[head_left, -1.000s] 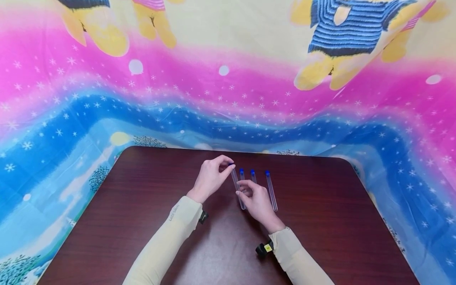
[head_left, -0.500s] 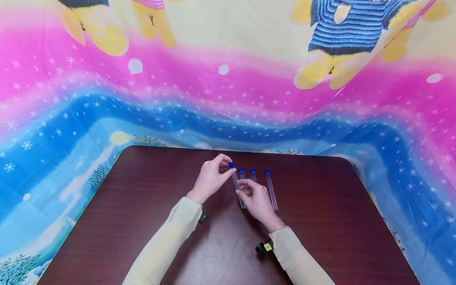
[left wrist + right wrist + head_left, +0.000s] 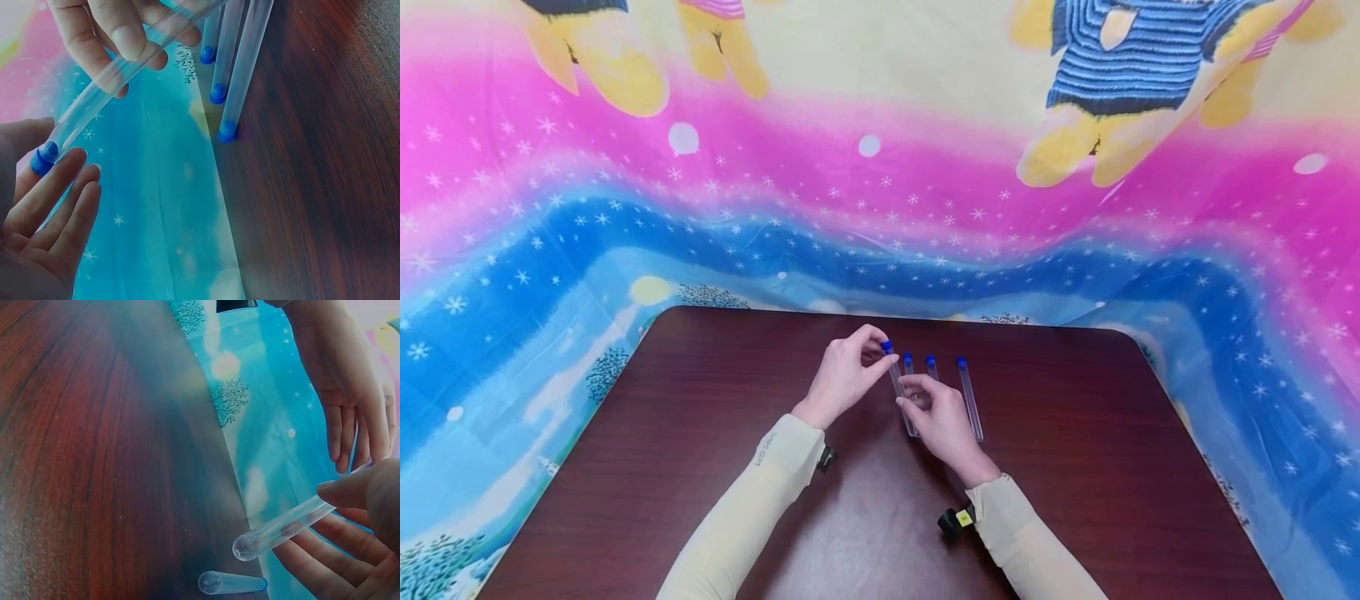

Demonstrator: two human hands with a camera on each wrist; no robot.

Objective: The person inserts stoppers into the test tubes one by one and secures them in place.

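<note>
Held tube [image 3: 898, 388]: clear plastic, blue cap [image 3: 886, 345] on its far end. It's lifted off the table [image 3: 700, 433] and tilted, at the left end of the tube row, near the table's far edge.

Your left hand [image 3: 844, 375] has the cap end. In the left wrist view the cap [image 3: 44, 159] sits against your thumb and index fingertip, a light pinch. The other fingers [image 3: 69, 212] lie straight and close together, touching nothing.

Your right hand [image 3: 942, 422] holds the tube body lower down. Thumb and fingers are curled round it, thumb on top in the left wrist view [image 3: 128, 39]. The right wrist view shows the tube's rounded closed end [image 3: 245, 547] sticking out past your fingers [image 3: 350, 550].

Three more capped tubes lie flat on the table just right of the held one, side by side, caps pointing away from you: first [image 3: 908, 365], second [image 3: 932, 368], third [image 3: 968, 398]. The first two are partly hidden under your right hand. The third is fully in view and slightly apart from them. Left wrist view shows all three caps [image 3: 227, 130] near the table's far edge.

Cream sleeves [image 3: 752, 492] on both arms, with a wrist camera mount [image 3: 957, 522] on the right one. A bright printed cloth [image 3: 880, 208], pink and blue with stars, hangs behind and around the table.
</note>
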